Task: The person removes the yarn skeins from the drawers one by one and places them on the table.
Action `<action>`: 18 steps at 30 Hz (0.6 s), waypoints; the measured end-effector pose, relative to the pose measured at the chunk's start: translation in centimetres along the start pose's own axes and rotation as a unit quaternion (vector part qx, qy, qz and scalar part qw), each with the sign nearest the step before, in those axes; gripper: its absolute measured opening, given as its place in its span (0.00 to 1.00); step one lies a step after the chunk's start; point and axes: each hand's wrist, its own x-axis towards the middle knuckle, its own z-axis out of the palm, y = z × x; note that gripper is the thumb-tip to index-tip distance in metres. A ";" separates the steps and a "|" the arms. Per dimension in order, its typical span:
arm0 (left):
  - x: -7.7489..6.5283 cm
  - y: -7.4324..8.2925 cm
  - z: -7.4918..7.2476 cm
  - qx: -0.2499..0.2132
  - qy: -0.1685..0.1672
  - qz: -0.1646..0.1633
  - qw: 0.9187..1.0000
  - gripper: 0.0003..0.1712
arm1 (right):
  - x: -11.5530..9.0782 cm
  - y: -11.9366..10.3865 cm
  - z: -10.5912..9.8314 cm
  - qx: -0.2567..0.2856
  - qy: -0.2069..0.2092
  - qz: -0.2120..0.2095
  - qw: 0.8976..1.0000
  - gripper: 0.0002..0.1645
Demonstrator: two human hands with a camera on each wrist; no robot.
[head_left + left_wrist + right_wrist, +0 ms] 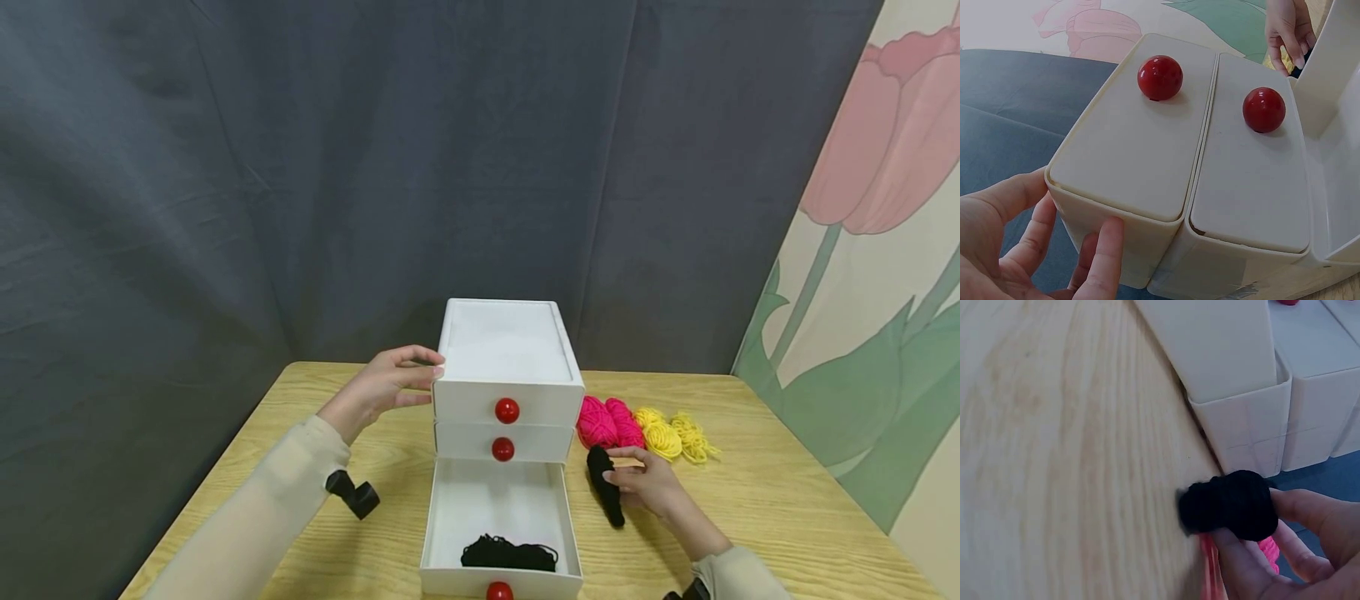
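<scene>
A white three-drawer box (498, 342) with red knobs stands on the table, its bottom drawer (442, 508) pulled out. Inside that drawer lies a bundle of black yarn (510, 554). My left hand (390, 383) rests its fingertips against the box's upper left side, fingers spread along the wall in the left wrist view. To the right of the drawer, my right hand (648, 483) pinches a second skein of black yarn (1232, 506) between thumb and fingers. The skein hangs slanted beside the drawer wall.
Behind my right hand, pink yarn (611, 422) and yellow yarn (675, 435) lie by the box's right side. A dark curtain (375, 167) hangs behind the wooden table (787, 500). A wall with painted tulips (862, 333) rises at the right.
</scene>
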 end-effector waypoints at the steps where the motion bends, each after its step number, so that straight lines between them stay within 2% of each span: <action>1: 0.0 0.0 0.0 -0.001 0.001 -0.002 1.000 0.16 | 0.1 0.0 0.0 -0.007 0.006 0.002 1.000 0.33; 10: 0.0 0.0 0.1 -0.004 0.002 -0.002 1.000 0.16 | 0.8 0.3 0.2 -0.061 0.055 0.026 0.996 0.31; 18: 0.0 -0.1 -0.1 -0.002 -0.006 0.004 1.000 0.17 | 1.3 0.5 0.3 -0.069 0.051 0.034 0.996 0.33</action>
